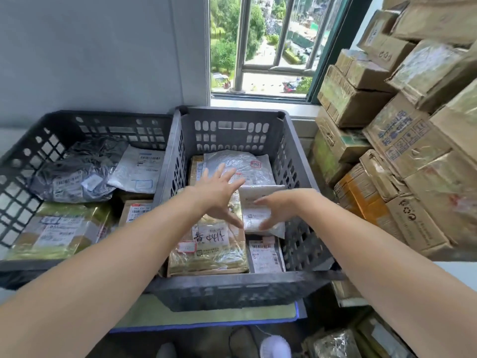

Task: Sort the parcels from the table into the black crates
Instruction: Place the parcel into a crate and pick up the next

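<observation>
Two black crates stand side by side under the window. The right crate [232, 285] holds a white bagged parcel [260, 202], a brown taped box with handwriting [209, 251], a clear-wrapped parcel [240, 164] and a small labelled packet [265, 257]. My left hand [219, 192] hovers over the crate's middle with fingers spread, holding nothing. My right hand [276, 210] lies with open fingers on the white bagged parcel's near edge, touching but not gripping it. The left crate [23, 161] holds a dark grey bag [74, 174], a white mailer [139, 169] and a yellow-taped box [59, 231].
A tall leaning stack of cardboard boxes [402, 130] fills the right side, close to the right crate. More boxes [348, 342] lie on the floor at lower right. A grey wall [103, 52] stands behind the crates. A green mat edge [206, 316] shows below the right crate.
</observation>
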The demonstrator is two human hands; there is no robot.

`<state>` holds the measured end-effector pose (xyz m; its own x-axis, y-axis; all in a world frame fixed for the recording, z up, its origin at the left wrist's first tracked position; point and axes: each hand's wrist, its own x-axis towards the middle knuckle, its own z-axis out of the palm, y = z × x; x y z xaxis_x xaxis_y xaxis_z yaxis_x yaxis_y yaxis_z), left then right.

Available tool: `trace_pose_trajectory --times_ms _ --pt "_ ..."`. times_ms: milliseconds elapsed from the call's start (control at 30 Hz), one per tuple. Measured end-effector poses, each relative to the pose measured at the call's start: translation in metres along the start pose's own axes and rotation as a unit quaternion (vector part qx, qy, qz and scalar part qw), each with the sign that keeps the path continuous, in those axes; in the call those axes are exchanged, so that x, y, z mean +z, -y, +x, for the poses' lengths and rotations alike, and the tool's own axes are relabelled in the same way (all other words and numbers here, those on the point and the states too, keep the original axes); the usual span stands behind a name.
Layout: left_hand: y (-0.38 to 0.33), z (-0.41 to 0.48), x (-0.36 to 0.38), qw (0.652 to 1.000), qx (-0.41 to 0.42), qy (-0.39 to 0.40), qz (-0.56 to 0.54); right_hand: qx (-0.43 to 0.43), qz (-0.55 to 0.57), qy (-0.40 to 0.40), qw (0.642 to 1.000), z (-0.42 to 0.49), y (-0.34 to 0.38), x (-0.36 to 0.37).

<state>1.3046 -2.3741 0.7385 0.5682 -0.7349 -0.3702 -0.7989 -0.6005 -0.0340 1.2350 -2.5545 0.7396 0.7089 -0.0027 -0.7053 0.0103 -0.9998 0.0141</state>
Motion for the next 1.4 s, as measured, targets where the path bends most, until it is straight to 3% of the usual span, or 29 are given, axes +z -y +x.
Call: trace_pose_trajectory --times_ms 300,633,1000,1400 --pt "0.043 -0.069 -0.037 0.981 -0.143 -0.118 0.055 0.038 -0.007 -0.278 0.96 -0.027 0.044 -0.04" --pt "0.175 -0.234 -0.001 0.928 -0.283 -0.237 0.055 0.032 -0.037 -0.455 0.889 -0.051 0.231 -0.097" --pt "0.324 -0.454 0.106 0.885 -0.388 -0.257 -0.013 -0.09 -0.092 -0.458 0.879 -0.028 0.524 -0.109" --pt "0.454 -0.523 0.205 0.869 -0.47 -0.151 -0.026 -0.164 -0.065 -0.387 0.905 0.1 0.698 -0.131"
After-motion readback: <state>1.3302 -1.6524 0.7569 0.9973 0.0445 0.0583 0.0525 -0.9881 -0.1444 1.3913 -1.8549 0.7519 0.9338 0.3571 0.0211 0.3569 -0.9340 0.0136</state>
